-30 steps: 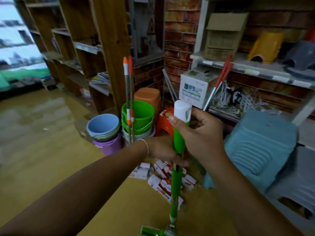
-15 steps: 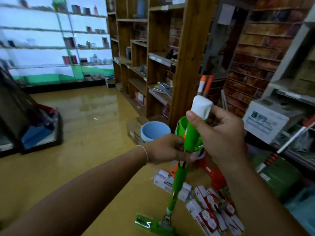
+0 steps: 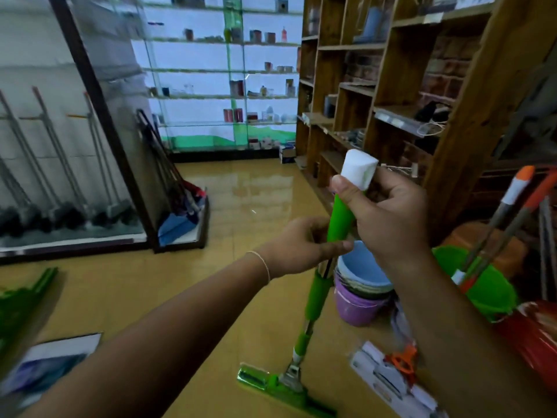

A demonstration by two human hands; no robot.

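Right now I have the green mop (image 3: 314, 297) standing nearly upright, leaning a little towards me at the top, just to the left of the stack of buckets (image 3: 369, 268). My left hand (image 3: 297, 245) is wrapped round the handle level with the rim of the stack's top bucket, fingers curled about the shaft and the thumb lying across its front. My right hand (image 3: 391, 220) is clamped on the handle higher up, above the stack, with the thumb pressed against the base of the white cap (image 3: 358, 169) that sticks out over my fist. Both grips are closed firmly on the mop.

Below and to the left of the stack, the mop head (image 3: 271, 384) lies flat on the yellow floor (image 3: 241, 206), joined to the handle by a metal hinge. Small white boxes (image 3: 382, 377) lie scattered on the floor just in front of the stack. A green bucket (image 3: 489, 292) sits to the right of the stack, with orange-tipped poles (image 3: 512, 203) rising out of it. Behind the stack stands a wooden shelf unit (image 3: 401, 70). Well to the left of the stack, across the floor, a display rack (image 3: 99, 116) holds long-handled brushes, blurred.
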